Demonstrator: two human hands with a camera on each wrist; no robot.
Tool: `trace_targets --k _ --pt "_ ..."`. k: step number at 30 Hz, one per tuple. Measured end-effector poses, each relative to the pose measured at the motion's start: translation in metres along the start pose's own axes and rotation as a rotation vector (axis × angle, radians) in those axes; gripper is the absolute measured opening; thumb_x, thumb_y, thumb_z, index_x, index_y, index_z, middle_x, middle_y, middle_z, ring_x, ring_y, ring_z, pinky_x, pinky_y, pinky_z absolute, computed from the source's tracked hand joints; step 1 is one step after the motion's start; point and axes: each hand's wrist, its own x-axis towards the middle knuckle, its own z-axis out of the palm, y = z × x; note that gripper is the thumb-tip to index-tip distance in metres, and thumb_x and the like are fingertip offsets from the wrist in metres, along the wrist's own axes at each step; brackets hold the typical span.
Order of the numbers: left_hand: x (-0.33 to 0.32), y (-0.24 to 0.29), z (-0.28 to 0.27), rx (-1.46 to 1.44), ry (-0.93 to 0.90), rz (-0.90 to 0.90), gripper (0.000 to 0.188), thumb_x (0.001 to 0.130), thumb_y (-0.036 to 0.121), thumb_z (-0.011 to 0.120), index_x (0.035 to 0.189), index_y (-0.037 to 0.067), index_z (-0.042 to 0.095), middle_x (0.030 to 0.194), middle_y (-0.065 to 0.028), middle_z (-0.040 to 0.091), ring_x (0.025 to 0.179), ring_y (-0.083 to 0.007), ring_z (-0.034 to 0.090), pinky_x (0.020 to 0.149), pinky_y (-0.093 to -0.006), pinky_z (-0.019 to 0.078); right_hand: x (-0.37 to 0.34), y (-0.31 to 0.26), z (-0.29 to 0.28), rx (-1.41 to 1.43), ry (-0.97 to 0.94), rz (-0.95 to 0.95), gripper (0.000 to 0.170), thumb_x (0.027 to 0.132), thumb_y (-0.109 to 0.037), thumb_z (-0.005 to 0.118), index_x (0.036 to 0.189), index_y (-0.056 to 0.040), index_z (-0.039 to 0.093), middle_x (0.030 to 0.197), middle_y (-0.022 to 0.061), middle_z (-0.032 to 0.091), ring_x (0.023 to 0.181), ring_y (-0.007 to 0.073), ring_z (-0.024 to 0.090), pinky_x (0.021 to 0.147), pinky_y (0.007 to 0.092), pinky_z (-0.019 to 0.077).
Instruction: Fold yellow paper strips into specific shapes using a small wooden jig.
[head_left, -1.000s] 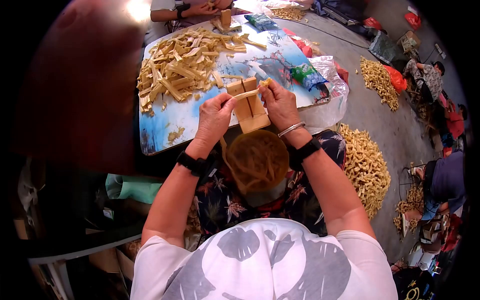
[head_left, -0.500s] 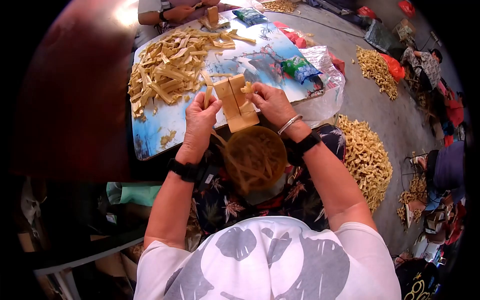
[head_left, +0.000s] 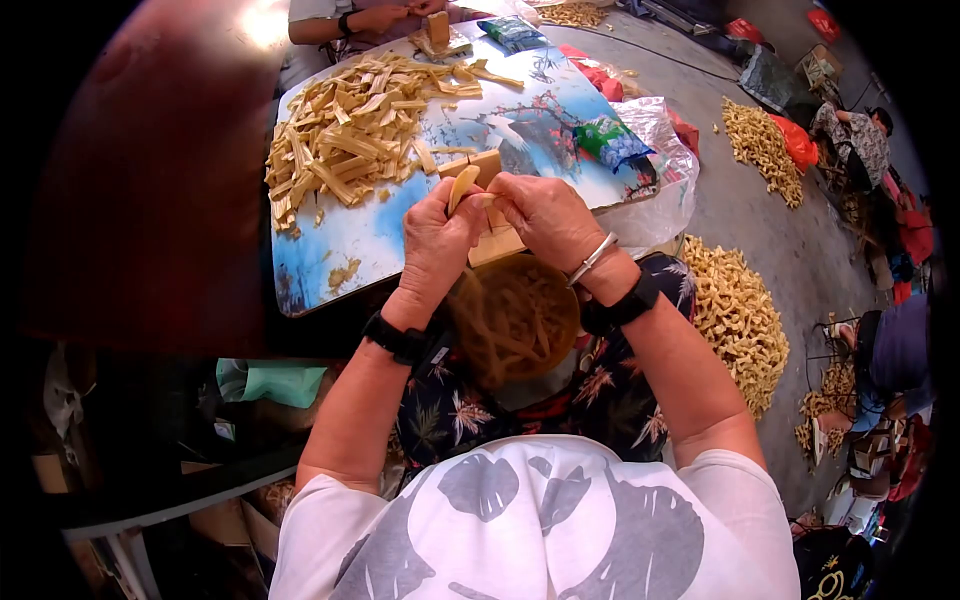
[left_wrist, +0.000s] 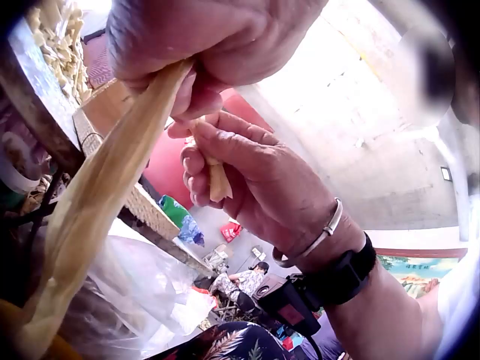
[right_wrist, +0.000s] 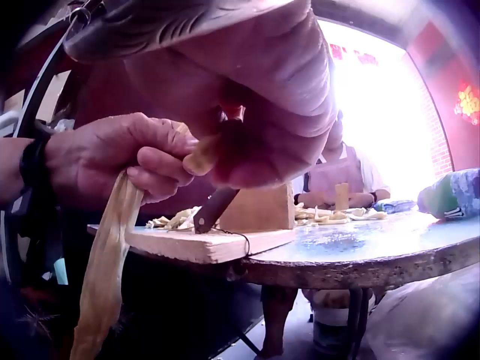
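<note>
My left hand (head_left: 435, 245) grips a long pale yellow strip (left_wrist: 112, 176), which looks soft and hangs below the fist in both wrist views. Close against it, my right hand (head_left: 550, 218) has its fingers curled round a short folded piece (left_wrist: 218, 180) of the same material, its end flared. The fingertips of both hands meet over a wooden stand (head_left: 497, 247) at the table edge. A dark metal blade (right_wrist: 215, 210) rises from the stand's base. Below the hands, a yellowish bowl (head_left: 490, 378) on the lap contains several long strips.
A heap of yellow strips (head_left: 345, 130) covers the left of the painted tabletop (head_left: 375, 255). Green-blue packet (head_left: 612, 142) and clear plastic bag (head_left: 660, 190) are at the right edge. Piles of knotted pieces (head_left: 740, 330) lie on the floor. Another person (head_left: 380, 18) sits across the table.
One second ago a strip stretched between both hands. Then the hands parted to either side of the stand, each with a piece. Now they have come together in front of it.
</note>
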Motion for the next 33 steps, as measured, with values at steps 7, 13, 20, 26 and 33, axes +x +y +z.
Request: trace_targets --k 7,13,20,26,33 --pt "0.018 -0.014 0.011 0.033 0.157 0.087 0.007 0.095 0.005 0.059 0.088 0.005 0.058 0.067 0.0030 0.053 0.053 -0.0035 0.045 0.047 -0.0197 0.0366 0.014 0.015 0.017 -0.112 0.066 0.003 0.014 0.092 -0.023 0.055 0.091 -0.0105 0.061 0.085 0.0113 0.061 0.080 0.0362 0.063 0.069 0.0463 0.0518" --pt "0.018 -0.022 0.021 -0.212 0.167 -0.050 0.006 0.095 0.006 0.058 0.089 0.008 0.057 0.071 0.0022 0.055 0.055 -0.0037 0.045 0.049 -0.0184 0.0366 0.019 0.031 0.030 -0.113 -0.051 0.102 0.017 0.092 -0.028 0.054 0.095 -0.0149 0.064 0.091 0.0089 0.063 0.086 0.0346 0.064 0.073 0.0461 0.0524" --pt "0.023 -0.025 0.021 -0.326 0.169 -0.171 0.006 0.095 0.009 0.061 0.090 0.009 0.057 0.071 0.0030 0.055 0.054 -0.0036 0.045 0.048 -0.0180 0.0355 0.021 0.030 0.029 -0.203 -0.135 0.149 0.018 0.091 -0.027 0.054 0.096 -0.0146 0.065 0.095 0.0086 0.065 0.091 0.0335 0.064 0.077 0.0448 0.0524" --pt "0.041 -0.012 -0.025 -0.308 0.305 -0.013 0.007 0.092 0.004 0.063 0.095 0.009 0.061 0.073 0.0010 0.060 0.051 -0.0039 0.047 0.042 -0.0166 0.0346 0.014 0.058 0.032 0.075 -0.044 0.134 0.020 0.092 -0.022 0.054 0.097 -0.0061 0.065 0.085 0.0117 0.067 0.084 0.0323 0.066 0.075 0.0411 0.0522" --pt "0.033 -0.002 -0.075 -0.233 0.299 -0.091 0.014 0.098 0.009 0.054 0.108 0.003 0.063 0.083 -0.0060 0.068 0.049 -0.0039 0.044 0.043 -0.0176 0.0345 0.002 0.056 0.019 1.293 -0.121 0.716 0.027 0.094 -0.014 0.050 0.114 -0.0021 0.064 0.099 0.0066 0.064 0.086 0.0192 0.066 0.076 0.0309 0.0537"
